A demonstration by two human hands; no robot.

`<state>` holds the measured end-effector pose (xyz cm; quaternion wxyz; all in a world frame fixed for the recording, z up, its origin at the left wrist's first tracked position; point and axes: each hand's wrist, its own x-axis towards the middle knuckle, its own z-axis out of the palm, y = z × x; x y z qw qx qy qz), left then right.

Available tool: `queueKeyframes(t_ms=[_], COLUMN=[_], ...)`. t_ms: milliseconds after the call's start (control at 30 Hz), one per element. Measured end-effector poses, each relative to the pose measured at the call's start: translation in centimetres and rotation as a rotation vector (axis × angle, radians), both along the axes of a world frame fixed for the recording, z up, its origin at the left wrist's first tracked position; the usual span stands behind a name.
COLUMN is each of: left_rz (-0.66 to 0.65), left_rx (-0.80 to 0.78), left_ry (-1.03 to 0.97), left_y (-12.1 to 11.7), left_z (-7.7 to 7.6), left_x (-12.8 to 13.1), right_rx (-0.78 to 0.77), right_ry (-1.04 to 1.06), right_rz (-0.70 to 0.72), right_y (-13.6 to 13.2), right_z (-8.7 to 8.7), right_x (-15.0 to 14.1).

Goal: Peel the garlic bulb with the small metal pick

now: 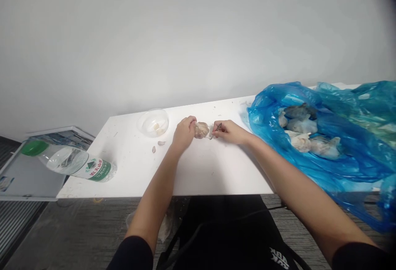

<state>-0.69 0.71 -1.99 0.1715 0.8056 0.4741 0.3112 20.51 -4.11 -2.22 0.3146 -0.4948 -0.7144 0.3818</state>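
A garlic bulb (201, 130) with papery, brownish-white skin lies between my two hands over the white table. My left hand (185, 133) grips its left side with curled fingers. On the other side, my right hand (228, 131) is closed in a pinch at a pale flap of garlic skin (210, 132). A small dark, thin thing shows at the right fingers; what it is I cannot tell. Two loose garlic cloves (161, 143) rest left of my left hand. Behind them stands a clear round bowl (167, 118) with a few pale cloves (156, 127) inside.
A water bottle (72, 162) with a green cap is at the table's left end. Blue plastic bags (269, 138) spread over the right side, with garlic bulbs (298, 141) in the opening. A grey wall (198, 43) rises behind the narrow white table (198, 179).
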Motion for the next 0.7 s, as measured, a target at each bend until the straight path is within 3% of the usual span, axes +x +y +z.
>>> queueKeyframes(t_ms=[300,567,700], left_rz=[0.043,-0.041,-0.094], left_rx=[-0.137,-0.071,-0.042], left_ry=[-0.122,-0.088,-0.105], left_y=[0.5,0.1,0.0], left_z=[0.3,0.5,0.5], left_x=[-0.8,-0.4,-0.4], right_rx=[0.075,0.042,0.043], right_ry=[0.006,0.241,0.248], right_rz=[-0.106,-0.024,-0.025], right_y=[0.4,-0.1,-0.1], right_z=[0.0,0.3,-0.3], right_x=[1.1,-0.1,-0.9])
